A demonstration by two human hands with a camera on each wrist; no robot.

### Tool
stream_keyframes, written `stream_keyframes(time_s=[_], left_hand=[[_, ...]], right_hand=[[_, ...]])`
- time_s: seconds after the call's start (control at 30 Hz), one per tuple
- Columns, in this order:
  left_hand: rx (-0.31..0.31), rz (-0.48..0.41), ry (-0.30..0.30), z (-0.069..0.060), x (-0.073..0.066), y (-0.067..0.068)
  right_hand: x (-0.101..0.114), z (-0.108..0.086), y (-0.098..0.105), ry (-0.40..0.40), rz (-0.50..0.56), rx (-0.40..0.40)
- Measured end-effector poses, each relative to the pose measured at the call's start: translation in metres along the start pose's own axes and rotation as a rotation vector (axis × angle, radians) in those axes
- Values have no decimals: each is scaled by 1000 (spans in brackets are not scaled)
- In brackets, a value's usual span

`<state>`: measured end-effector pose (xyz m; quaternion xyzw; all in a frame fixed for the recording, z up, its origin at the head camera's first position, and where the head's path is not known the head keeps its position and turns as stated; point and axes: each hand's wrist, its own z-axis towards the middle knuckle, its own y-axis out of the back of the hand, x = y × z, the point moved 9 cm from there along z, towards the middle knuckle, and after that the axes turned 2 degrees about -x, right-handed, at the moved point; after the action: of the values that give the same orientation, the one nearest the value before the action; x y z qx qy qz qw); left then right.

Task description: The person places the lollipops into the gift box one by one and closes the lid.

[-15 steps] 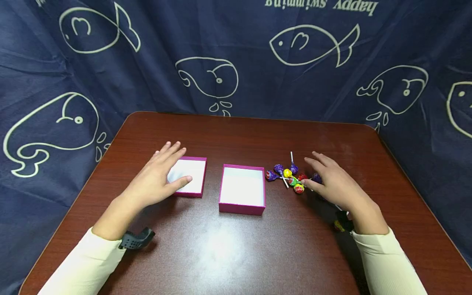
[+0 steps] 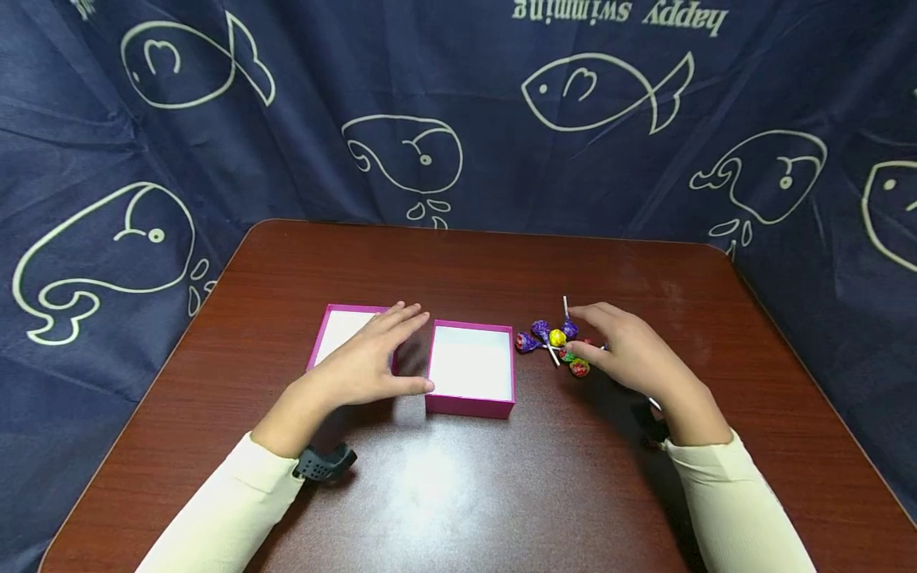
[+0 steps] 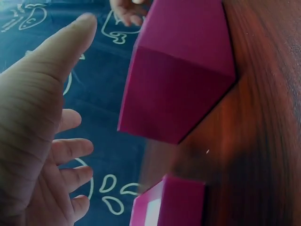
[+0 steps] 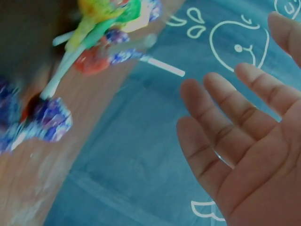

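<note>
My left hand hovers with spread fingers between two pink-edged, white-lined boxes. Beneath it lies the shallower left box, partly covered by the hand. The thumb tip overlaps the near left corner of the deeper box; the left wrist view shows the hand apart from this box's pink walls. Over a pile of wrapped lollipops hangs my right hand, hiding several of them. Its fingers are extended and hold nothing in the right wrist view, with a purple-wrapped lollipop lying off to the side.
The brown wooden table has a glossy glare near its front. Behind it hangs a dark blue cloth printed with white fish and whales. A dark band is strapped on the left wrist.
My left hand has moved right, from over the shallower box toward the deeper one. My right hand has shifted slightly left, further over the lollipops. Boxes and lollipops stay put.
</note>
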<state>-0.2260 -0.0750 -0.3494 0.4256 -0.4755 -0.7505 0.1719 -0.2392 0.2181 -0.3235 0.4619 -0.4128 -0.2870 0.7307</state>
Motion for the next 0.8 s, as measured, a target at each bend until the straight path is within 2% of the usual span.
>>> stream_keyframes(time_s=[0.13, 0.33, 0.5, 0.67, 0.8], left_hand=[[56, 40, -3, 7, 1, -13], [110, 35, 21, 9, 7, -26], [128, 39, 36, 9, 9, -32], [133, 32, 59, 10, 6, -35], [138, 30, 73, 11, 5, -37]], right_hand=[[6, 10, -8, -2, 17, 25], [18, 26, -27, 29, 33, 76], [26, 38, -44, 89, 1, 85], [22, 40, -60, 85, -33, 119], [22, 41, -64, 88, -27, 129]])
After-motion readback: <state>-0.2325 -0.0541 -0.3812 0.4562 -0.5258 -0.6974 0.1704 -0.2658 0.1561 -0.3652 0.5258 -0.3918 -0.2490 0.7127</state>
